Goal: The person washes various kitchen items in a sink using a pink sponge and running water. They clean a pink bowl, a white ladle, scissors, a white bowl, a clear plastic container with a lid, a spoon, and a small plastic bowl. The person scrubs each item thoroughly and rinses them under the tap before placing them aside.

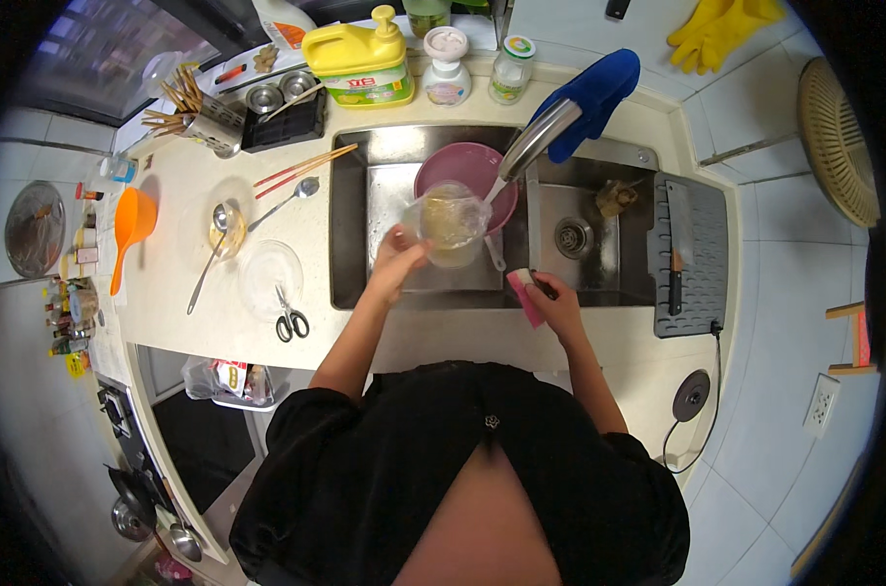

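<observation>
Black clothing fills the bottom edge. Over the sink (pixel 350 234), the left hand (pixel 396 256) grips a clear bowl (pixel 450 223) under the faucet (pixel 539 137); the right hand (pixel 552 298) pinches a pink sponge (pixel 524 293) at the sink's front rim.

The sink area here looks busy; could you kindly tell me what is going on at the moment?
A person stands at a steel sink washing up. The left hand holds a clear glass container under the curved metal tap, where a thin stream of water runs. The right hand grips a pink sponge at the sink's front edge. A pink round bowl sits in the basin behind. Scissors and a spoon lie on the counter to the left.
</observation>
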`<state>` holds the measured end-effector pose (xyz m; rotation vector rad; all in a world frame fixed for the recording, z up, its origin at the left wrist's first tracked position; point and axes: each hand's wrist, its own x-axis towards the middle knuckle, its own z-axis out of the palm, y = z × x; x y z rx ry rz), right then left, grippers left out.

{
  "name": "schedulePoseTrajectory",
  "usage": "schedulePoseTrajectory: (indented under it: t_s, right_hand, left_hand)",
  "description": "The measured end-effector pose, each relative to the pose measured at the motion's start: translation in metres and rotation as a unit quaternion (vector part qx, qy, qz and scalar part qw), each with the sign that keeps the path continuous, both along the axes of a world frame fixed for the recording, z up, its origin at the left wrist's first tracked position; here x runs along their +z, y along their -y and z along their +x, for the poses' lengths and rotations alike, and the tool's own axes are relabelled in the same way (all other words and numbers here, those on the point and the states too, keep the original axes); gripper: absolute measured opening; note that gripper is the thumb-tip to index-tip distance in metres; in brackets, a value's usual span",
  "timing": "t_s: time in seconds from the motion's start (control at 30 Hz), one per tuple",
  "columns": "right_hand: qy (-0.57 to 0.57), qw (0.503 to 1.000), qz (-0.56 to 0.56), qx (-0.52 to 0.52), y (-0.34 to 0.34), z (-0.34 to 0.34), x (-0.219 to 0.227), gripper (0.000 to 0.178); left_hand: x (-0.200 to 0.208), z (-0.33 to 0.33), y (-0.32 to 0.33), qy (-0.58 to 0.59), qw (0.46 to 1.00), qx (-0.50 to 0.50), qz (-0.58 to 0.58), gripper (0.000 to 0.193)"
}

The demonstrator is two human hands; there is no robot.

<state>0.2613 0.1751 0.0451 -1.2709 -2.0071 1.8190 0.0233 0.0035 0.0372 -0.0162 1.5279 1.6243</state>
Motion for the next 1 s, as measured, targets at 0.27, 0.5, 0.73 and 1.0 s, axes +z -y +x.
schedulePoseTrajectory:
  t_s: [0.27,0.5,0.73,1.0]
  right_hand:
    - [-0.017,0.997,0.03,0.063,0.012,-0.014,-0.01,0.03]
    - [-0.022,0.995,0.041,0.088,0.022,-0.013,-0.013,0.03]
    - [-0.008,0.992,-0.124,0.031,0.027,-0.016,-0.005,0.031]
    - [-0.001,0.914,-0.401,-0.063,0.041,-0.036,0.022,0.048]
  left_hand:
    - [0.015,-0.003,0.061,-0.515,0.814,-0.056,-0.261,0.085]
    - [0.007,0.003,0.065,-0.575,0.76,-0.081,-0.292,0.091]
    - [-0.033,-0.017,0.059,-0.044,0.981,0.098,-0.161,0.093]
    - [-0.03,-0.021,0.086,0.017,0.995,0.09,-0.049,0.082]
